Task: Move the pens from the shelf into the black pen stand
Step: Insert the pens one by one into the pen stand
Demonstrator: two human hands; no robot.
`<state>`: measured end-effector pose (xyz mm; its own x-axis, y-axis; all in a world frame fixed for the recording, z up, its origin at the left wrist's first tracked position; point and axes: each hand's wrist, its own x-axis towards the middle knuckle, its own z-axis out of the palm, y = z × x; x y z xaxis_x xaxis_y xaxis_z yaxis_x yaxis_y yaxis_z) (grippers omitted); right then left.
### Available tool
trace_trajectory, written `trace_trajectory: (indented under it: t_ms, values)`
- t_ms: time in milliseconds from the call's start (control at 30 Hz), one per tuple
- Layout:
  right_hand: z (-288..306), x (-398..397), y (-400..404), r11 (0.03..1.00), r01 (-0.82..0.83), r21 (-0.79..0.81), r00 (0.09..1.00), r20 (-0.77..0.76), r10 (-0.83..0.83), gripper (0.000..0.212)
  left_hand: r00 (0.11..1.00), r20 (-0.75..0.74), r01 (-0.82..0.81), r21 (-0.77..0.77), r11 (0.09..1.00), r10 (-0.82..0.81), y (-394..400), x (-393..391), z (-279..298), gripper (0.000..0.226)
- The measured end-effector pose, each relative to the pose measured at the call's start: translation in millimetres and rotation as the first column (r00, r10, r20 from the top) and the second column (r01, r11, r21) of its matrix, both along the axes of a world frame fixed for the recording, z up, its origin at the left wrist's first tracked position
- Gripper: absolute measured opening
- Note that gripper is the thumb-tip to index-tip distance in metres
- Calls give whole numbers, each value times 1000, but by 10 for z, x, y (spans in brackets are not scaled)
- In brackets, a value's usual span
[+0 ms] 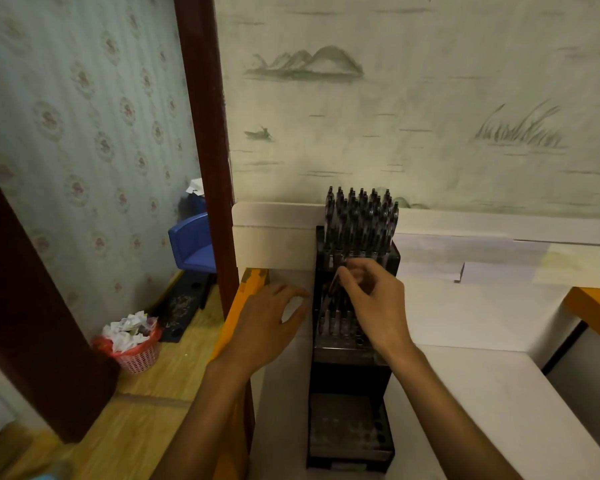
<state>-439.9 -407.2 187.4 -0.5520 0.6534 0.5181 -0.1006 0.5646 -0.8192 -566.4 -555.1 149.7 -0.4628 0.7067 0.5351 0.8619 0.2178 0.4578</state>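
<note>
Currently, on the white shelf point(482, 317) against the wall: one black pen stand point(352, 375), tiered, upright. Top tier — a dense cluster of dark pens point(361, 220) standing upright. Middle tier — a short row of pens along its front part. Bottom tier — open holes only. My right hand point(378, 299) sits over the middle tier, fingers pinching one dark pen point(333, 289), which tilts. My left hand point(267, 323) rests just beside the stand's left side, fingers relaxed and spread, holding nothing. Floor, left: pink basket point(136, 355) of crumpled paper; blue chair point(193, 242).
</note>
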Motion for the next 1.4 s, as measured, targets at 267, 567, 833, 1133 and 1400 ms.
trace_trajectory:
  t_ms: [267,567,833,1133,1400]
  values:
    - [-116,-60,-15,989,3,147,996,88,-17,19,999,-24,-46,-53,997,45,-27,-22,21,26]
    - [-264,-112,-59,977,10,212,987,155,-44,22,999,2,-52,-49,997,52,-73,-17,41,23]
    - [-346,-127,-112,967,56,250,948,291,-130,19,999,11,-33,-55,998,33,-96,-48,74,23]
    - [-416,-95,-178,957,128,261,911,350,-218,22,999,-41,19,-18,1000,-20,-95,-11,134,19]
    - [-378,427,-108,926,208,315,868,377,-323,22,978,25,209,-28,978,-208,180,234,241,24]
